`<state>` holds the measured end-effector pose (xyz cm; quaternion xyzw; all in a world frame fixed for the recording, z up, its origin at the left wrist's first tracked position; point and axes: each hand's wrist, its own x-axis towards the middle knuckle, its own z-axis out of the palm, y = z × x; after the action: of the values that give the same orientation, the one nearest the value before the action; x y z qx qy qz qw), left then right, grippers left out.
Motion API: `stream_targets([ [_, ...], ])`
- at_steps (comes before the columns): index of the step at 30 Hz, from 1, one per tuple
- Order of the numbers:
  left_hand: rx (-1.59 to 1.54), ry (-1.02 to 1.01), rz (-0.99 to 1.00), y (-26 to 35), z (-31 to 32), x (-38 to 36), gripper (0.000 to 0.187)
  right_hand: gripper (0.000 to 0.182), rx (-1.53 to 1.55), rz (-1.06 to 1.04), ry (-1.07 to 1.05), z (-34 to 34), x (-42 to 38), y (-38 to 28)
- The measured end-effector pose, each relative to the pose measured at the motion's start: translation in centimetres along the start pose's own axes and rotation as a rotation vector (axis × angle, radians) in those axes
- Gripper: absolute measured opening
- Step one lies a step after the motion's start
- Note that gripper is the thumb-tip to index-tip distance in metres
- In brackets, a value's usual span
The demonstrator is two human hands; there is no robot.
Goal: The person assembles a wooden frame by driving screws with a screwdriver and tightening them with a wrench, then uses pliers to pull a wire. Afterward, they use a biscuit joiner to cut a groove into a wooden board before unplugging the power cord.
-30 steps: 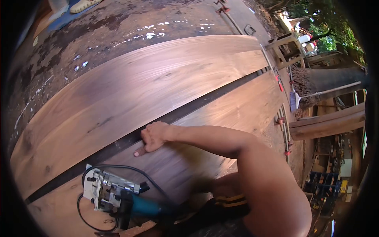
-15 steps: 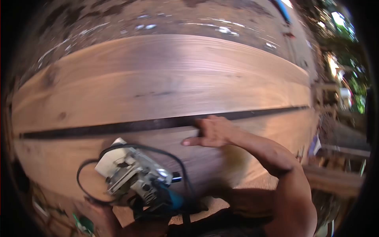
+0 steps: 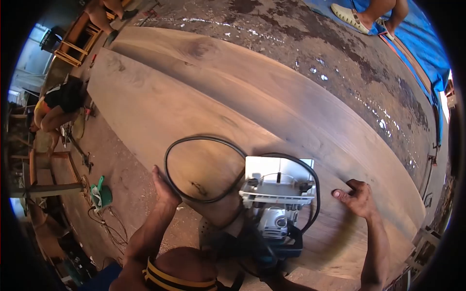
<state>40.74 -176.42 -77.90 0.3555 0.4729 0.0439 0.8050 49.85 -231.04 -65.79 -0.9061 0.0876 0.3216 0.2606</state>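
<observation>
Two long wooden boards lie side by side: the near board (image 3: 141, 102) and the far board (image 3: 310, 97), with a long edge running between them. A power saw (image 3: 277, 196) with a silver base plate and a teal body sits over the near board, its black cord (image 3: 167, 162) looped to the left. My left hand (image 3: 166, 188) is wrapped round the near board's outer edge, its fingers partly hidden. On the opposite long edge, my right hand (image 3: 358, 198) has its thumb on top and its fingers curled over, gripping the near board.
At the left a co-worker (image 3: 60, 104) crouches beside tools. A green container (image 3: 101, 194) and wires lie on the floor below. Another person's leg (image 3: 99, 17) shows at the upper left, and feet in pale clogs (image 3: 350, 18) at the upper right near a blue tarp (image 3: 427, 53).
My view has swung round and widened. The dark gap between the boards no longer shows. My right hand grips the edge, and my left hand is at the near side.
</observation>
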Motion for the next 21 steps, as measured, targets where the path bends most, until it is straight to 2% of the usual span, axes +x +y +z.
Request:
stream_targets([
  [2, 0.004, 0.04, -0.008, -0.3, 2.0, -0.2, 0.09, 0.075, -0.006, -0.049, 0.072, -0.6, 0.8, 1.0],
  [6, 0.087, 0.121, -0.015, -1.3, 4.6, -0.1, 0.091, 0.077, -0.029, -0.013, 0.035, -1.2, 2.0, 2.2],
  [8, 0.025, 0.01, -0.04, -1.6, 2.7, 0.9, 0.091, 0.078, 0.01, -0.044, 0.031, -0.8, 2.4, 2.7],
  [10, 0.02, -0.009, -0.03, -2.2, 1.7, 1.3, 0.09, 0.079, 0.053, -0.086, 0.063, -0.9, 2.2, 2.8],
  [13, -0.003, -0.059, -0.023, -1.1, 1.8, 0.8, 0.089, 0.077, -0.04, -0.1, 0.117, -0.6, 0.8, 2.2],
  [15, -0.052, -0.07, -0.007, -1.3, 2.1, 1.0, 0.088, 0.072, -0.241, -0.272, 0.222, -0.1, 0.9, 2.8],
  [16, -0.049, -0.108, 0.027, -1.6, 1.8, 1.4, 0.09, 0.072, -0.248, -0.293, 0.227, 0.5, 0.9, 2.2],
  [18, -0.057, -0.121, 0.051, -2.0, -0.1, -0.1, 0.092, 0.072, -0.16, -0.372, 0.477, 1.6, -0.6, 1.4],
  [19, -0.112, -0.159, -0.015, -1.7, -0.5, -0.7, 0.094, 0.07, -0.297, -0.439, 0.627, 2.7, -1.3, 1.5],
  [21, -0.133, -0.203, -0.072, -1.9, -0.5, -1.7, 0.095, 0.058, -0.297, -0.519, 0.743, 4.8, -3.1, 1.8],
])
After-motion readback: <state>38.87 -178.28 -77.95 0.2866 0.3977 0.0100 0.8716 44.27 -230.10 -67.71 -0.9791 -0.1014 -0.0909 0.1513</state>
